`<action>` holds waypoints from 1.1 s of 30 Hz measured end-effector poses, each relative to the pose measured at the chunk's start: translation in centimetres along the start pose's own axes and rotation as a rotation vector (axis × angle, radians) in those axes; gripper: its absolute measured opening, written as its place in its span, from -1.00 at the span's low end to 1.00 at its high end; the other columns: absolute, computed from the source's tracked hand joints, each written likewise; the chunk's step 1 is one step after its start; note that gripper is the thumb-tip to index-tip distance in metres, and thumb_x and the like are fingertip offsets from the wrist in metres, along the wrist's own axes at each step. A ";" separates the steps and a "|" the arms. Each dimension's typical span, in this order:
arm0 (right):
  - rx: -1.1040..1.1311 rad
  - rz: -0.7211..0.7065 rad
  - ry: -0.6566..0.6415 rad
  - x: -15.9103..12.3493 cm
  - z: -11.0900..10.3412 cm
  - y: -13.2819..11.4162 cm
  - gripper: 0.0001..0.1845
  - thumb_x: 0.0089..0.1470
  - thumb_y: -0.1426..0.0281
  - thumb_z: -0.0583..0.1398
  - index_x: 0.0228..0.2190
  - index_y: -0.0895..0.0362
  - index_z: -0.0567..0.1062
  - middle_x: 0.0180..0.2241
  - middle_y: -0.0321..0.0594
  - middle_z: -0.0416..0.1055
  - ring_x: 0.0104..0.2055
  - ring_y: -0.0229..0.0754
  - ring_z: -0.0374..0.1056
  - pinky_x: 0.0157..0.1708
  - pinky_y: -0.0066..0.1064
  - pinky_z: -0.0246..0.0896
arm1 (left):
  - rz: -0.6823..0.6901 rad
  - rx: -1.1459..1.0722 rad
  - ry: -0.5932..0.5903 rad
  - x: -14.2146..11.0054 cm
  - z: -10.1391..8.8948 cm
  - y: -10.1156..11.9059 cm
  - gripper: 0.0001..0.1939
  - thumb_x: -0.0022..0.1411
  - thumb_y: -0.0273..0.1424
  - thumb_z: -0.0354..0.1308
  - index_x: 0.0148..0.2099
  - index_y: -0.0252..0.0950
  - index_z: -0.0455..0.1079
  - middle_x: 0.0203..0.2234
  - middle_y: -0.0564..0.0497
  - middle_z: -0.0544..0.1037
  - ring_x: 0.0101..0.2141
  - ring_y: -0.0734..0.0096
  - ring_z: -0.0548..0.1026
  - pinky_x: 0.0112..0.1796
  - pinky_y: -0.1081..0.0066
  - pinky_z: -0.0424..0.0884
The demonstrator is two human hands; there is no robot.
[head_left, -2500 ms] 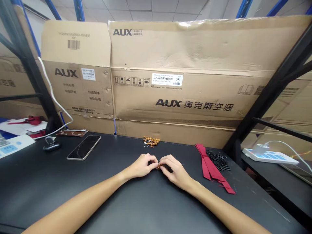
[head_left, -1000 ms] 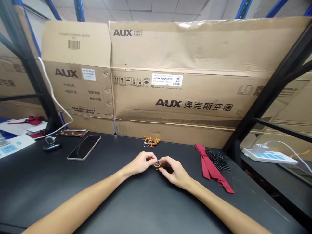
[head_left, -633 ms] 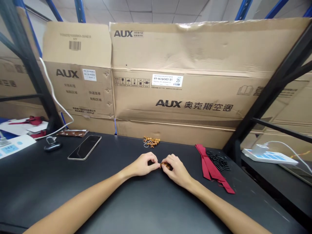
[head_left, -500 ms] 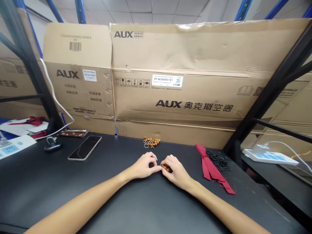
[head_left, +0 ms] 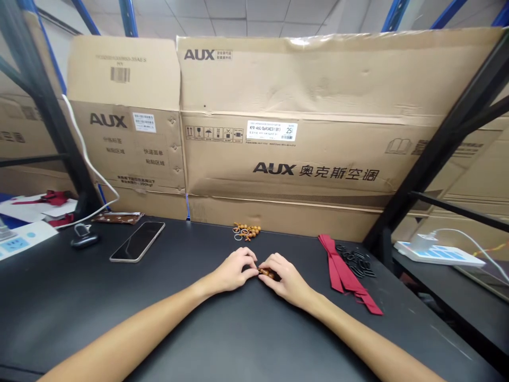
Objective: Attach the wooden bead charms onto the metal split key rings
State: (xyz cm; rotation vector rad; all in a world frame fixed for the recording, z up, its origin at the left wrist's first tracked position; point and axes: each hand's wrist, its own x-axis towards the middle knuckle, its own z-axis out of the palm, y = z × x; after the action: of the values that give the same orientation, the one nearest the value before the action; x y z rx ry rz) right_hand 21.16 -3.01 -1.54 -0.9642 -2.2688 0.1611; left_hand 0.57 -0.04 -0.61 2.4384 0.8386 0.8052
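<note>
Between my hands, just above the black tabletop point(head_left: 242, 339), is a small brown beaded piece point(head_left: 267, 272), partly hidden by fingers. My right hand point(head_left: 284, 278) is closed around it with thumb and fingertips. My left hand point(head_left: 237, 269) is pinched at the piece's left end, thumb against the fingers; what exactly it grips is too small to make out. Beyond the hands lies a little heap of amber-brown beaded keychains point(head_left: 248, 232) with metal rings.
Red ribbon strips point(head_left: 345, 273) and a pile of black rings point(head_left: 357, 261) lie on the right. Leftward are a phone point(head_left: 138, 242), a dark earbud case point(head_left: 85, 237) and a brown wrapper point(head_left: 118, 217). A cardboard wall point(head_left: 286, 207) stands along the back; power strips sit at both sides.
The beaded piece has shifted slightly left with my right fingers, and a bit more of it shows. My left thumb has drawn slightly left. The view has moved a little.
</note>
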 end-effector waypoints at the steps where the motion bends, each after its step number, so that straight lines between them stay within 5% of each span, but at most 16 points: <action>1: -0.019 0.013 0.006 0.0 0.1 0.1 -0.90 0.15 0.37 0.16 -0.27 0.07 0.46 -0.36 -0.19 0.40 -0.29 -0.13 0.28 -0.27 -0.29 0.25 | 0.002 -0.005 0.011 0.0 0.0 0.0 -0.86 0.25 -0.39 0.11 -0.34 -0.27 0.45 -0.17 -0.02 0.44 -0.12 0.32 0.39 -0.05 0.32 0.30; 8: -0.089 0.147 0.037 0.0 0.5 0.8 -0.89 0.15 0.39 0.13 -0.32 0.09 0.47 -0.35 -0.18 0.40 -0.29 -0.13 0.29 -0.27 -0.28 0.27 | 0.013 0.011 0.018 0.0 0.0 0.2 -0.84 0.28 -0.37 0.07 -0.32 -0.27 0.44 -0.19 -0.03 0.43 -0.13 0.32 0.39 -0.06 0.33 0.30; 16: 0.102 0.009 -0.028 -0.1 -0.1 -0.3 -0.85 0.20 0.37 0.11 -0.24 0.08 0.48 -0.36 -0.20 0.41 -0.31 -0.18 0.31 -0.29 -0.34 0.28 | 0.032 0.086 -0.008 -0.4 0.0 0.6 -0.79 0.29 -0.28 0.07 -0.33 -0.27 0.43 -0.17 -0.04 0.42 -0.13 0.30 0.37 -0.07 0.31 0.29; 23: -0.025 0.133 0.054 -0.1 0.5 0.8 -0.88 0.14 0.40 0.13 -0.31 0.09 0.48 -0.37 -0.19 0.40 -0.32 -0.15 0.31 -0.31 -0.31 0.28 | 0.045 0.088 -0.036 -0.4 -0.2 1.0 -0.79 0.33 -0.30 0.01 -0.28 -0.24 0.43 -0.14 -0.02 0.41 -0.10 0.30 0.35 -0.05 0.32 0.27; 33: 0.075 0.046 0.008 -0.1 0.1 -0.1 -0.84 0.18 0.35 0.12 -0.26 0.08 0.50 -0.39 -0.20 0.40 -0.34 -0.17 0.30 -0.31 -0.33 0.27 | 0.052 0.130 -0.021 -0.4 0.0 0.8 -0.78 0.33 -0.31 0.03 -0.34 -0.27 0.39 -0.15 -0.03 0.41 -0.13 0.32 0.36 -0.08 0.32 0.27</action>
State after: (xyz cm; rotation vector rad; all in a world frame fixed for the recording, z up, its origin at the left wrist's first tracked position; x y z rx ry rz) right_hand 21.13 -3.12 -1.63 -0.9770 -2.2184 0.2604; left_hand 0.55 -0.87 -0.32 2.5875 0.8468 0.7644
